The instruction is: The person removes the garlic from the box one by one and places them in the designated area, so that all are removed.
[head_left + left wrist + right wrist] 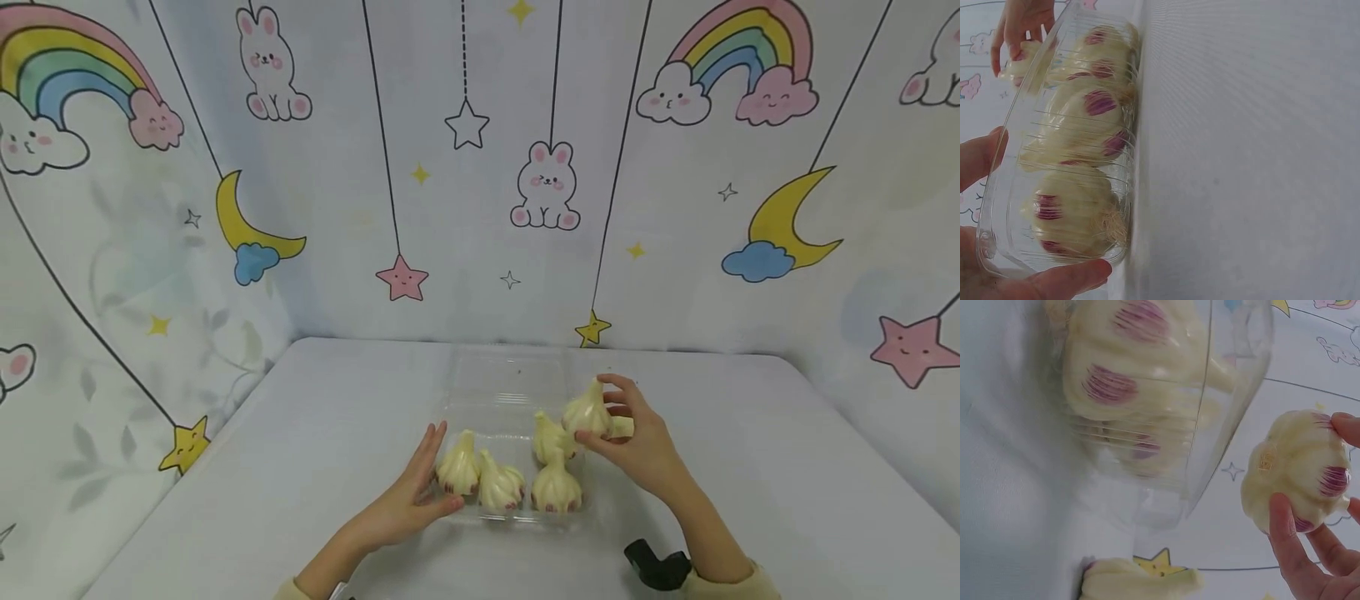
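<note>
My right hand (641, 437) pinches a cream garlic bulb (587, 412) between thumb and fingertips, raised over the right side of a clear plastic box (517, 518). In the right wrist view, purple streaks mark this bulb and its round root end faces the camera. Several more garlic bulbs (557, 485) sit in the box, two at the left and two at the right. My left hand (408, 500) rests against the box's left side, fingers extended, its thumb along the front corner, as the left wrist view shows.
The box's transparent lid (510, 375) lies folded back behind it. Another garlic bulb (1129, 580) lies on the white table (337, 408) right of the box, partly behind my right hand. A black object (656, 567) is near my right wrist. A patterned curtain (465, 217) surrounds the table.
</note>
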`<state>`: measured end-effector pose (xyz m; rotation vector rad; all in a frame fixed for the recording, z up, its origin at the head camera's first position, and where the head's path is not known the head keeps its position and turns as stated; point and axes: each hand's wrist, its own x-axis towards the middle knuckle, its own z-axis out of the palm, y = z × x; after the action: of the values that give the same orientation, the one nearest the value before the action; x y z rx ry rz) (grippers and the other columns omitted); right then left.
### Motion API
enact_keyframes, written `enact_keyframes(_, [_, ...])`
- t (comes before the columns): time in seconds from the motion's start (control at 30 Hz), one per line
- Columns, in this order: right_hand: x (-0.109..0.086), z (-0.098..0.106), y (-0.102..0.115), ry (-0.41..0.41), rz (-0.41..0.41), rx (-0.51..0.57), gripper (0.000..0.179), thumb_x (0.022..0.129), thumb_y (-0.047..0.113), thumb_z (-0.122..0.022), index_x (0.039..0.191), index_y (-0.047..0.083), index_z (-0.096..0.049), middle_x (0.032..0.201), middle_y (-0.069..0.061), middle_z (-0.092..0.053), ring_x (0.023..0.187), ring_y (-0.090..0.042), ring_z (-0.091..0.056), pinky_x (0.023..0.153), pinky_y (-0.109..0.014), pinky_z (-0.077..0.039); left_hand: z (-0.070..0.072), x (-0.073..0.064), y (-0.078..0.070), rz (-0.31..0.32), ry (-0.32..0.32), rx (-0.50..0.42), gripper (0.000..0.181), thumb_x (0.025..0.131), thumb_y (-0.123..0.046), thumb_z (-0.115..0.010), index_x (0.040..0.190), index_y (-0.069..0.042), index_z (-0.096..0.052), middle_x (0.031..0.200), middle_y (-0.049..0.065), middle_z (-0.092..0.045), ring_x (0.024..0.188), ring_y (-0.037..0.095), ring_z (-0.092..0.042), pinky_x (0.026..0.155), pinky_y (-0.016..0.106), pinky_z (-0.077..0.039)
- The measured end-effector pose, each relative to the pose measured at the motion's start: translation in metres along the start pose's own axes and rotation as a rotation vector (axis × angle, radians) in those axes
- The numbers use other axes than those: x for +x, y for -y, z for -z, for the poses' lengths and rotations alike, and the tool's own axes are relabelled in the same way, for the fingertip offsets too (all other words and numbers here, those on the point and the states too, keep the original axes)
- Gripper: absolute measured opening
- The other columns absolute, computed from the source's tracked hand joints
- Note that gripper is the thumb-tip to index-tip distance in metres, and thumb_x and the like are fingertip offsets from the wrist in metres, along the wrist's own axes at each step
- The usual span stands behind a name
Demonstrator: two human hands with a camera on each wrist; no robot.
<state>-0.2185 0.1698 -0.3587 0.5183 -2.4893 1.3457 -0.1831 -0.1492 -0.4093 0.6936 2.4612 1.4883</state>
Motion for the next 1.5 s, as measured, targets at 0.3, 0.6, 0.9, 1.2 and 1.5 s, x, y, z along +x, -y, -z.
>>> enact_keyframes(0.3, [-0.001,0.012,-0.004,-0.003,0.002,-0.027,0.072,0.075,0.014,-0.076,0.133,0.015,-0.035,0.117,-0.022,-0.05,0.103,-0.038,-0.053,0.064,-0.03,-0.055,-0.001,-0.001,0.0,0.005,0.004,0.005,0.09,0.09,-0.025,-0.059,0.146,-0.023,0.011,0.148,0.018,0.021,0.133,0.045,0.008,0.097,0.061,-0.026])
enact_keyframes(0.6, [0.0,0.028,-0.009,0.017,-0.026,-0.031,0.075,0.076,0.016,-0.075,0.137,0.016,-0.031,0.122,-0.022,-0.046,0.108,-0.039,-0.049,0.068,-0.032,-0.055,0.0,0.001,-0.001,0.0,0.005,0.025,0.089,0.091,-0.025,-0.058,0.147,-0.022,0.01,0.147,0.019,0.021,0.133,0.045,0.007,0.098,0.06,-0.026])
enact_keyframes(0.9, [0.0,0.041,-0.015,0.016,-0.049,-0.074,0.076,0.077,0.017,-0.075,0.138,0.016,-0.029,0.123,-0.023,-0.045,0.11,-0.041,-0.048,0.071,-0.037,-0.054,0.0,0.001,-0.003,0.015,0.004,0.0,0.089,0.09,-0.025,-0.059,0.147,-0.023,0.01,0.148,0.018,0.021,0.133,0.046,0.006,0.097,0.061,-0.027])
enact_keyframes(1.2, [0.001,0.048,-0.019,0.028,-0.075,-0.094,0.076,0.078,0.019,-0.074,0.139,0.016,-0.027,0.126,-0.025,-0.043,0.112,-0.042,-0.045,0.074,-0.04,-0.053,0.0,0.0,-0.003,0.017,0.01,-0.002,0.089,0.091,-0.025,-0.058,0.146,-0.024,0.011,0.148,0.017,0.022,0.132,0.047,0.007,0.096,0.061,-0.027])
enact_keyframes(1.5, [0.001,0.057,-0.03,0.02,-0.096,-0.126,0.078,0.079,0.017,-0.073,0.141,0.013,-0.025,0.127,-0.029,-0.041,0.114,-0.047,-0.042,0.076,-0.047,-0.052,0.0,0.0,-0.003,0.013,0.014,-0.002,0.089,0.091,-0.024,-0.058,0.146,-0.023,0.011,0.147,0.02,0.022,0.131,0.049,0.007,0.095,0.063,-0.028])
